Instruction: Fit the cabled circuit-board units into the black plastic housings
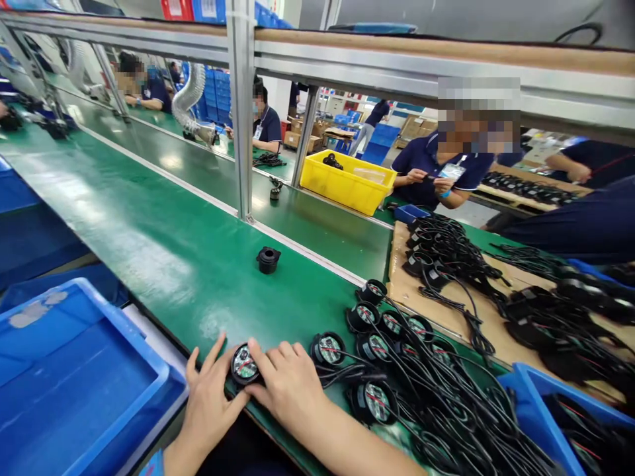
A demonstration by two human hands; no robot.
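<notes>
Both hands meet on a small round black gauge [244, 364] with a pale dial, at the near edge of the green conveyor belt [163, 244]. My left hand [211, 396] rests against its left side with fingers spread. My right hand [286, 382] curls over its right side and pinches it. Just to the right lie several more round gauges [370, 317] with black cables. A single black cap-like part [268, 259] stands alone further up the belt.
An empty blue tray [74, 383] sits at my near left and another blue bin [546, 403] at the right. Cardboard [411, 291] holds piles of black wired parts. Beyond a metal post [241, 112] is a yellow bin [347, 182] and seated workers in dark blue.
</notes>
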